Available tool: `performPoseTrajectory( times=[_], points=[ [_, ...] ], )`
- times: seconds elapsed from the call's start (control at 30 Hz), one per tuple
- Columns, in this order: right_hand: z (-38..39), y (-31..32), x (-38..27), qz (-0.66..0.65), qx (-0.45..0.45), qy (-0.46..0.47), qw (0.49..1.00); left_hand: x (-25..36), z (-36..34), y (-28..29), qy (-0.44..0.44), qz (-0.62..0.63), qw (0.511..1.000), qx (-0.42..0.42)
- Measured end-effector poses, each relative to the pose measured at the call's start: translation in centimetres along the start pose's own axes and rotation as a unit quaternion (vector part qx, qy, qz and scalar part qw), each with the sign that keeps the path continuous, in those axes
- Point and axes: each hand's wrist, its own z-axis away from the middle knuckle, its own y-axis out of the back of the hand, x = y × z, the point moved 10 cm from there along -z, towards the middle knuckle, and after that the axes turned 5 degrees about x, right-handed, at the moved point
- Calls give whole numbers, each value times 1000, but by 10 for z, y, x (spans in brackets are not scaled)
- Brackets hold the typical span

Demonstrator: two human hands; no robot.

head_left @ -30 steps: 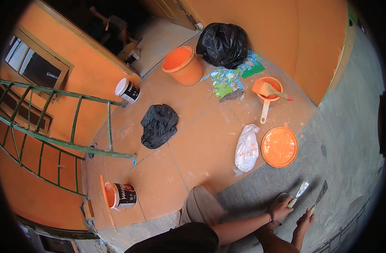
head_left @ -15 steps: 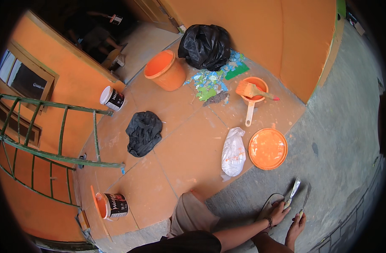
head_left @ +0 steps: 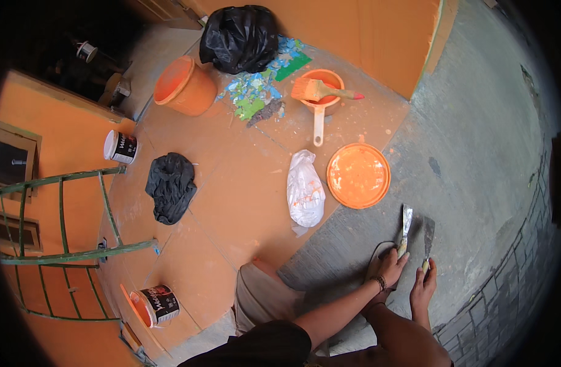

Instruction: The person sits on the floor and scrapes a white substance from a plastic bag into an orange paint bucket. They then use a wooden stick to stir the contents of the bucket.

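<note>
My left hand (head_left: 390,269), with a bracelet at the wrist, is closed round the handle of a putty knife with a shiny metal blade (head_left: 406,221). Just to its right, my right hand (head_left: 423,286) grips a second putty knife, whose blade (head_left: 428,235) is darker and wider. Both blades point away from me, side by side and apart, over the grey concrete. A sandalled foot (head_left: 381,254) is partly hidden behind my left hand. Beyond the knives lies a round orange-smeared lid (head_left: 359,175), and left of it a white plastic bag (head_left: 305,189) with orange smears.
A paintbrush (head_left: 317,90) rests across an orange dipper (head_left: 319,119). Farther off are paint flakes (head_left: 250,92), a black bag (head_left: 240,40) and an orange bucket (head_left: 185,85). Black cloth (head_left: 170,186), paint tubs (head_left: 120,147) and a green ladder (head_left: 78,255) stand left. Someone is in the dark doorway.
The view has shifted, so the floor things sit farther up and left in it. Both hands still hold their putty knives, and more of my bent leg shows.
</note>
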Motion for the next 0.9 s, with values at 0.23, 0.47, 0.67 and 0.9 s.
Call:
performPoseTrajectory(
  times=[0.23, 0.47, 0.67, 0.9],
  points=[
    [-53, -46, 5, 103, -69, 105, 987, -32, -74, -23, 80, 88, 993, 0],
    [-67, -27, 6, 130, -113, 98, 980, -54, -77, -56, 156, 198, 967, -43],
    [-69, -28, -7, 151, -113, 129, 974, -54, -80, -53, 152, 158, 975, -41],
    [-62, -43, -14, 194, -130, 171, 957, -49, -79, -57, 165, 169, 970, -54]
  ],
)
